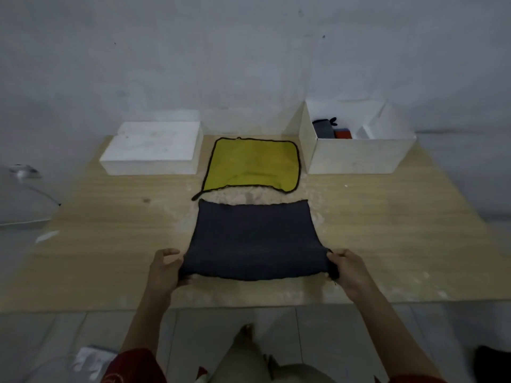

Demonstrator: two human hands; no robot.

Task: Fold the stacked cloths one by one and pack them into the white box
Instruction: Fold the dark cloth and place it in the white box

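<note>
A dark grey cloth (254,239) lies spread on the wooden table (387,222), its near edge lifted. My left hand (163,269) pinches its near left corner and my right hand (351,269) pinches its near right corner. Behind it a yellow cloth with black trim (253,164) lies flat. The open white box (356,156) stands at the back right; a folded grey cloth (323,128) and a red-blue item (343,133) show inside it.
A closed white box or lid (152,150) sits at the back left. The grey wall rises right behind the table. The table's near edge runs just below my hands, with tiled floor and my knees beneath.
</note>
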